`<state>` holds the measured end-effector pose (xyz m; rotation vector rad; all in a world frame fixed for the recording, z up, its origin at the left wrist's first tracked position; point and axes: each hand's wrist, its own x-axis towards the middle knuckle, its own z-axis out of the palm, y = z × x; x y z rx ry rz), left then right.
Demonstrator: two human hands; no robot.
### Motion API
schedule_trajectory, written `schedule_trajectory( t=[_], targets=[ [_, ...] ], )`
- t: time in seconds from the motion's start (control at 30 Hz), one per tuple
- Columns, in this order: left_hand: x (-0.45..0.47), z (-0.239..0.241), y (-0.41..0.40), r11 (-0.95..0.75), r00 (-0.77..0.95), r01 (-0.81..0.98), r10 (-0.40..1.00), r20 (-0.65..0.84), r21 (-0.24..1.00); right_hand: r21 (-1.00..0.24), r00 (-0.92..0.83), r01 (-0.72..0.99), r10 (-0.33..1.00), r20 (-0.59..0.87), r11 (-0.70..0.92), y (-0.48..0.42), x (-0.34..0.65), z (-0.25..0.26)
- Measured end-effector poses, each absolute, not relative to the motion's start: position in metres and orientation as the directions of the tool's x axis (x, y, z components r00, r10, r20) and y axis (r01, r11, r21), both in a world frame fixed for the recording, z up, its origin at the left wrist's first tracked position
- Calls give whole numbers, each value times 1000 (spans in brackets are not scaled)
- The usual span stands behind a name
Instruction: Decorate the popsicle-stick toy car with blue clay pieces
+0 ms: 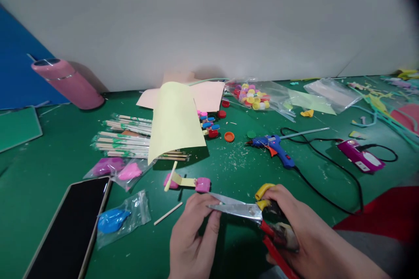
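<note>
My right hand point(288, 218) grips a pair of scissors point(240, 210) with worn red and yellow handles; the blades are parted and point left. My left hand point(196, 231) is closed in a pinch at the blade tips. Only a tiny pale end of what it pinches shows between the blades, too little to name. Just beyond the left hand lies a small piece with two pink blocks point(203, 185) joined by a pale yellow strip point(187, 182), and a short pale stick point(170, 176) leans across its left end. Another thin stick point(168, 213) rests left of the hand.
A phone point(68, 226) and a bag of blue clay point(113, 221) lie at the left. Behind are wrapped chopsticks point(124, 144) under yellow paper point(175, 117), and an orange cap point(229, 137). A blue glue gun point(275, 148) trails its cord to a purple power socket point(360, 155). A pink bottle point(70, 83) stands at the wall.
</note>
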<state>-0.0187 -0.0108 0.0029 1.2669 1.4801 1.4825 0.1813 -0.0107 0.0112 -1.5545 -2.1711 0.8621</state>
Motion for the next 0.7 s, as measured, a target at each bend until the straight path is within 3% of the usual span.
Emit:
schedule_trajectory(
  t=[0.27,0.7],
  targets=[
    [-20,2,-10,-188,-214,237,947,240,953,-668,-352,730,918,-180,149,-11,183,17],
    [-24,2,-11,-262,-138,278,941,308,924,-539,-436,798,875,-211,268,-7,181,22]
  ],
)
